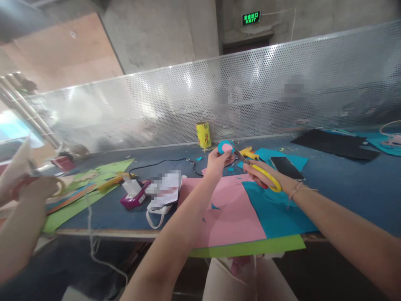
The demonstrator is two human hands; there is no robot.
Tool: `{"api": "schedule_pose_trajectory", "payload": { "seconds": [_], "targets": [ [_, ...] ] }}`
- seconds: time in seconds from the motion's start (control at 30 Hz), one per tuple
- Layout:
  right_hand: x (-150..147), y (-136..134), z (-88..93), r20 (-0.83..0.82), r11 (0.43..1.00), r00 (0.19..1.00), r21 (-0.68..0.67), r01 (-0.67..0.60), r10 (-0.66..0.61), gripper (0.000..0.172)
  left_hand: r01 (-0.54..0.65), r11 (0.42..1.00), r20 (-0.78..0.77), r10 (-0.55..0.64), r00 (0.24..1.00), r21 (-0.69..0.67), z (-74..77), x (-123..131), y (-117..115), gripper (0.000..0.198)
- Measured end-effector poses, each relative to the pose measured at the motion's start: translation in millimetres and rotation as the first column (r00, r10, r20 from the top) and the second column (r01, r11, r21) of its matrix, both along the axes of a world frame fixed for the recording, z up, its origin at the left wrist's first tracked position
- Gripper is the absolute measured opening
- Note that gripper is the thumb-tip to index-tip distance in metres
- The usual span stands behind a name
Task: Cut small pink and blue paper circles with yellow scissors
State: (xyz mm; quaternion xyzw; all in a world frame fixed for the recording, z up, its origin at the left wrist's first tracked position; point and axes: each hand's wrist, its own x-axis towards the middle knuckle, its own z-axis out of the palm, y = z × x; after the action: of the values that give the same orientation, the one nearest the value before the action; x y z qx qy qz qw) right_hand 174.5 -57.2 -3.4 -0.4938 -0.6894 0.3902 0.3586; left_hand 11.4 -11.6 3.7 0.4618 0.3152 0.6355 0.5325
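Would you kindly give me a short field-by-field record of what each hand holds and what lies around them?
Left hand: left hand pinches a round teal and pink piece above the blue table
Right hand: right hand grips yellow-handled scissors, blades toward the piece
Below: pink sheet beside teal sheet; green sheet at the near edge
Nearby: black phone, yellow roll
Other person: co-worker's hand at far left, blurred

Green sign (251,18) above the doorway (247,43): "EXIT" under Chinese characters
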Motion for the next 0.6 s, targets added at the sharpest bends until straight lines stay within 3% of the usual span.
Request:
{"api": "schedule_pose_trajectory", "payload": {
  "seconds": [0.6],
  "targets": [
    [-1.5,-3.2,1.7,0.028,0.999,1.0,0.041,-0.012,0.01,0.04,0.032,0.999,-0.016,-0.032,0.999,-0.003,0.1,0.5,-1.5,0.032]
  ]
}}
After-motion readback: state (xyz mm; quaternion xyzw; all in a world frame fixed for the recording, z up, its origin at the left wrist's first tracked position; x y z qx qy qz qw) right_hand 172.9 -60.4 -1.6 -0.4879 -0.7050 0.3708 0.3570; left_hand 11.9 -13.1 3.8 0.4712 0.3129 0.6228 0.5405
